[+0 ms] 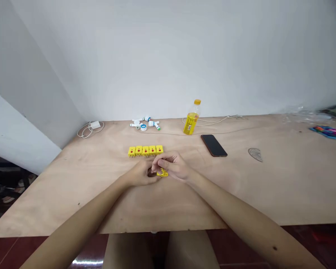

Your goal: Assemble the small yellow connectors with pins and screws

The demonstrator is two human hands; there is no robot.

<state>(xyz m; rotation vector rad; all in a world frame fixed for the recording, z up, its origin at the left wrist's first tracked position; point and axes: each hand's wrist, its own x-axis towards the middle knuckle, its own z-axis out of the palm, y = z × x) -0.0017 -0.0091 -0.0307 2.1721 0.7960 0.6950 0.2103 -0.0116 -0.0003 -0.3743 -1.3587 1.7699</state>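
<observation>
My left hand [141, 173] and my right hand [171, 166] meet at the middle of the plywood table [241, 194], fingers together. Between them is a small yellow plastic connector [162, 172], mostly hidden by my fingers; the right fingertips press on it and the left fingers close around its other side. Just beyond my hands, several yellow connectors with red dots and short metal pins [145, 151] stand side by side in a row, apart from my fingers.
At the back of the table are white plastic fittings [144, 123], a white charger with cable [95, 125], and a yellow drink bottle [192, 118]. A black smartphone [214, 145] lies to the right, with a semicircular protractor [255, 154] and colourful items [327, 132] farther along.
</observation>
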